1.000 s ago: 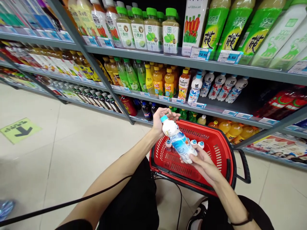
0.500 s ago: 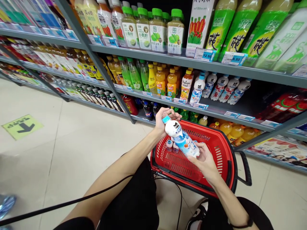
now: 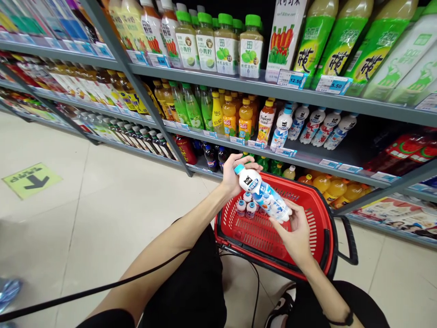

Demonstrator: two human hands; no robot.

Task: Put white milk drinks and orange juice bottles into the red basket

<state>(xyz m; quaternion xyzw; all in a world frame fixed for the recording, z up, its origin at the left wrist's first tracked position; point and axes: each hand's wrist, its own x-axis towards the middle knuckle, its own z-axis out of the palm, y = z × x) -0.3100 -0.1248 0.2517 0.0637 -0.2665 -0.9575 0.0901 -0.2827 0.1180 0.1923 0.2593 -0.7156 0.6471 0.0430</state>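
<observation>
A white and blue drink bottle [image 3: 264,193] with a light blue cap is held tilted between my hands, its cap toward the upper left and its label facing me. My left hand [image 3: 234,175] curls round behind the neck, its fingers partly hidden by the bottle. The thumb and fingers of my right hand [image 3: 297,228] grip the bottle's base. Below it, a red shopping basket [image 3: 259,237] holds several small bottles [image 3: 251,209] with blue caps.
Shelves of drinks stand in front, with similar white bottles [image 3: 283,125] on the middle shelf [image 3: 307,157]. The basket's black handle [image 3: 350,241] sticks out at right. A black cable [image 3: 102,289] crosses my left arm. A yellow-green arrow sign [image 3: 32,181] marks the floor at left.
The bottle has shifted slightly right and turned, so its label faces me more squarely. More of the small bottles in the basket show. Both hands stay on the bottle.
</observation>
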